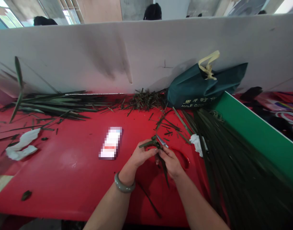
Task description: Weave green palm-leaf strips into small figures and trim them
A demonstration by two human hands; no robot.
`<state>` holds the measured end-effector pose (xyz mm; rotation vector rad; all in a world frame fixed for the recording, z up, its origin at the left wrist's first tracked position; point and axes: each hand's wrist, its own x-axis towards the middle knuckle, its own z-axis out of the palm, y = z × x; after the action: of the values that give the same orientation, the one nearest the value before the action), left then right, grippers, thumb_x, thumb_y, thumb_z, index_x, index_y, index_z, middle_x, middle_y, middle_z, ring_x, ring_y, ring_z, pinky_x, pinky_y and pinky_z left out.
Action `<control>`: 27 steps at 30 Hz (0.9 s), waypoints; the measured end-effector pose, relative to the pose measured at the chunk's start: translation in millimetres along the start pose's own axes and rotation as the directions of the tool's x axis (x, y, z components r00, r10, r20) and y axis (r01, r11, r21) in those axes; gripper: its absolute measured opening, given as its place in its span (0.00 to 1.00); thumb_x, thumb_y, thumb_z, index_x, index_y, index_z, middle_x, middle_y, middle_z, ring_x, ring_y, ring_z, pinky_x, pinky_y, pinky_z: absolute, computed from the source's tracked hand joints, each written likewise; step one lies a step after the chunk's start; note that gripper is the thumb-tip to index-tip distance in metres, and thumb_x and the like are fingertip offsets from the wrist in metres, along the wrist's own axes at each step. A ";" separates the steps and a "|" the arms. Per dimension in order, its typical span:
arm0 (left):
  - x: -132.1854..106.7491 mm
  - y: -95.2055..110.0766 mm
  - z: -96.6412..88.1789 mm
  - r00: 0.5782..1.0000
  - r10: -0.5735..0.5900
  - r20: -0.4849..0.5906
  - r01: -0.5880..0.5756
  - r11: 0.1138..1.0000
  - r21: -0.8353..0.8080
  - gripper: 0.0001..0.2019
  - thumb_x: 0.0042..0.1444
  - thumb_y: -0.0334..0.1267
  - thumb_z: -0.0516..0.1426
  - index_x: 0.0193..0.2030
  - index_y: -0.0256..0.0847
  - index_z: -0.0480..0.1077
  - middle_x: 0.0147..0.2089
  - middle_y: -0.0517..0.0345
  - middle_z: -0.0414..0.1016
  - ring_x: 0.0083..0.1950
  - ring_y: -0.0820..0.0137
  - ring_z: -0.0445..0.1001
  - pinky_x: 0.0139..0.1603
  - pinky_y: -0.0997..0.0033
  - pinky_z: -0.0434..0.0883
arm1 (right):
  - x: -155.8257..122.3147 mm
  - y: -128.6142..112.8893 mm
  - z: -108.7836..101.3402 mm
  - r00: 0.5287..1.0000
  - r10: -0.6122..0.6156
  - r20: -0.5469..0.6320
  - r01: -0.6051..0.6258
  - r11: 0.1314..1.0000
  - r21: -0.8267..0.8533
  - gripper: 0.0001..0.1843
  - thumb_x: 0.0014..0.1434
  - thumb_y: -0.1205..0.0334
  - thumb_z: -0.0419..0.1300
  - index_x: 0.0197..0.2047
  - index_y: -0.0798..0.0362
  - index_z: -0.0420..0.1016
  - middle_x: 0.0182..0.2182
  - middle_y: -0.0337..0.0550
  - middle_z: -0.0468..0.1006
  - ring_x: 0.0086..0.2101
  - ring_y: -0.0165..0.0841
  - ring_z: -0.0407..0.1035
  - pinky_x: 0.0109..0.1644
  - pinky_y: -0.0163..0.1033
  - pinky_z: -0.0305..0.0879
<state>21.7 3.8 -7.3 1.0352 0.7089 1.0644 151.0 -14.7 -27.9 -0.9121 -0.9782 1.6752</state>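
Note:
My left hand [139, 157] wears a grey-green bangle at the wrist and is closed on a small knotted piece of green leaf strip [155, 142]. My right hand [172, 163] pinches the same piece from the other side, its fingertips meeting the left ones. One strip end sticks out to the left, and another hangs below between the hands. Scissors [162, 141] with metal blades and red handles show behind my right hand; I cannot tell whether they lie on the table or are held. A loose thin strip [150, 199] lies below the hands.
Long leaves [223, 159] spread on the right beside a green panel [261, 131]. A dark green bag [191, 86] leans against the white partition [89, 54]. Cut scraps [146, 99], more leaves [65, 103], tissue [23, 145] and a pixelated phone [110, 143] lie on the red table [72, 179].

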 end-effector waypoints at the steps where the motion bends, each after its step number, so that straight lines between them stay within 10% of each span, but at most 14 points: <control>1: 0.7 -0.3 0.0 1.000 0.007 0.012 -0.008 1.000 0.028 0.12 0.43 0.38 0.59 0.35 0.33 0.70 0.27 0.56 0.71 0.20 0.74 0.68 0.23 0.71 0.68 | 0.8 0.3 -0.5 1.000 -0.012 -0.012 0.011 1.000 -0.027 0.13 0.50 0.52 0.57 0.30 0.55 0.67 0.16 0.33 0.66 0.18 0.24 0.59 0.23 0.31 0.54; 18: 3.5 -0.3 0.0 0.999 -0.006 0.043 0.005 1.000 0.024 0.11 0.46 0.40 0.57 0.33 0.34 0.72 0.19 0.58 0.70 0.20 0.71 0.68 0.26 0.68 0.68 | 2.0 -1.4 0.4 0.999 0.021 -0.050 -0.019 0.999 0.046 0.12 0.51 0.53 0.55 0.31 0.54 0.66 0.15 0.33 0.66 0.17 0.24 0.59 0.21 0.31 0.54; 23: 6.7 -5.0 -6.9 0.971 0.076 -0.224 -0.022 0.972 0.234 0.07 0.41 0.36 0.60 0.29 0.35 0.74 0.25 0.57 0.73 0.28 0.72 0.69 0.33 0.72 0.66 | 4.7 -3.0 -0.9 0.966 -0.192 -0.174 0.152 0.964 -0.219 0.16 0.48 0.57 0.60 0.41 0.51 0.65 0.27 0.37 0.73 0.26 0.29 0.66 0.30 0.34 0.62; 27: 7.0 -6.7 -6.9 0.971 0.107 -0.215 -0.034 0.948 0.318 0.09 0.42 0.38 0.59 0.29 0.35 0.74 0.25 0.57 0.73 0.29 0.71 0.68 0.32 0.72 0.66 | 4.5 -1.7 -3.4 0.926 -0.315 -0.207 0.198 0.874 -0.443 0.15 0.48 0.60 0.58 0.41 0.51 0.66 0.35 0.42 0.75 0.35 0.34 0.68 0.40 0.38 0.63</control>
<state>20.5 11.8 -16.1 1.2262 1.0608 1.1709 153.6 -9.4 -28.3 -1.1962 -1.2284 1.0932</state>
